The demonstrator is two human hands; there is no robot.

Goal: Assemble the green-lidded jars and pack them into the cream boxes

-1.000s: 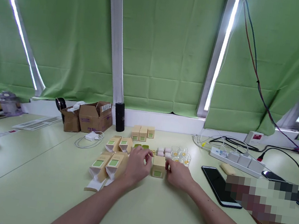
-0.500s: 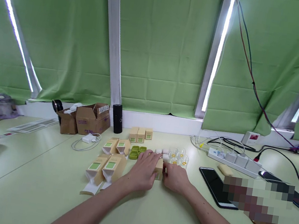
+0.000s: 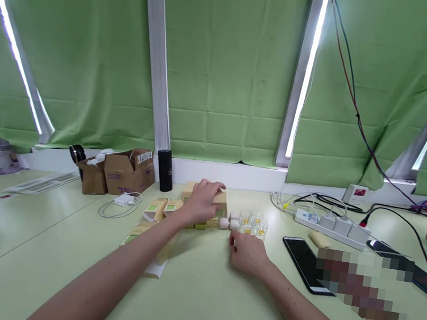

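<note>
My left hand (image 3: 202, 204) is closed on a small tan cardboard box (image 3: 221, 199), lifted above the table at the back of the group. Under that wrist, small green containers (image 3: 200, 226) show only in part. Curled on the tabletop, my right hand (image 3: 248, 253) has its fingers bent in, and I see nothing in them. Just behind it are clear glass jars (image 3: 261, 228) with yellow centres, beside several small white cylinders (image 3: 224, 223). Open-flapped tan boxes with green labels (image 3: 155, 209) lie left, partly hidden by my left forearm.
A black phone (image 3: 306, 265) lies right of my right arm, near a white power strip (image 3: 329, 228) with plugs and cables. Brown cartons (image 3: 129, 173), a black cylinder (image 3: 165, 170) and a white charger (image 3: 124, 199) stand back left.
My left hand has lifted the small box off the table and carried it back and left. My right hand has let go of it and stays low. The other person's hand at far left has mostly withdrawn.
</note>
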